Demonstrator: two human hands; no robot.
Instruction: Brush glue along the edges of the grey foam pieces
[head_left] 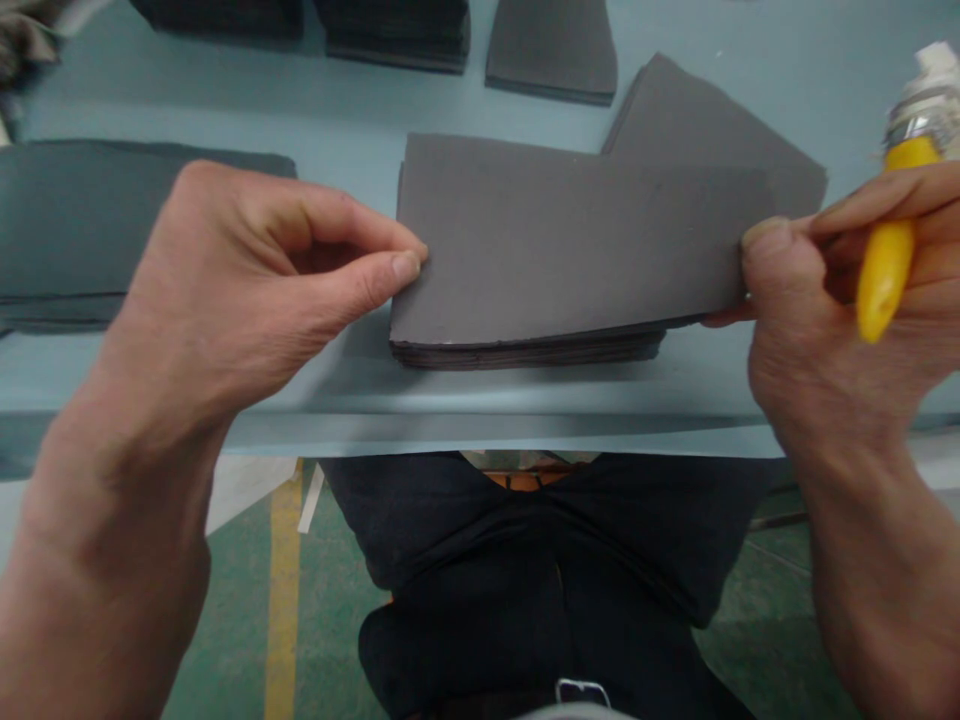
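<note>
A dark grey flat piece of sheet material [577, 235] lies over a stack of like pieces [525, 356], its right end reaching past the stack. My left hand [247, 270] pinches its left edge between thumb and forefinger. At the right end, my right hand [847, 280] grips the same piece with the thumb on top. Tucked between the fingers of that hand is a yellow-handled brush [889, 260], with its metal collar and whitish head pointing up. Whether the grey piece is cloth or foam I cannot tell.
Another grey stack [712, 130] lies at an angle behind the piece. Further back stand a smaller stack [551, 45] and dark stacks [397, 30]. Dark green-grey pieces [67, 230] lie at the left. The blue-green table's front edge [495, 435] runs above my lap.
</note>
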